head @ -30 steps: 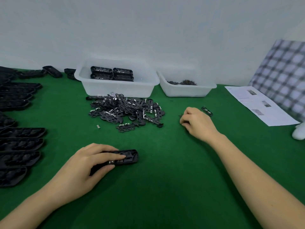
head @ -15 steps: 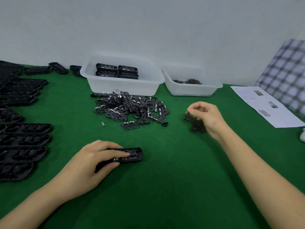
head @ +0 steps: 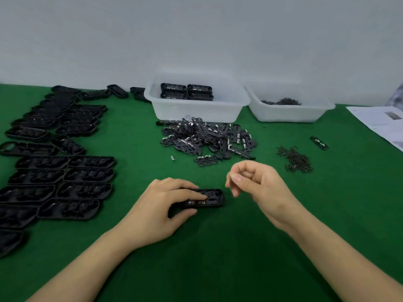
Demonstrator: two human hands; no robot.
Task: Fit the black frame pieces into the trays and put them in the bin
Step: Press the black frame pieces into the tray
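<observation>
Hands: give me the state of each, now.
Left hand: holding the black tray on the table.
Right hand: fingers pinched together; whether it holds anything cannot be told.

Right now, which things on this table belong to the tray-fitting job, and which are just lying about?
Job:
- tray gripped by left hand
- right hand, fingers curled; whether it holds anything is unclear
- pile of frame pieces
- empty trays at left
- bin with filled trays

Lying about:
- papers
- second bin
- small dark bits, use unclear
</observation>
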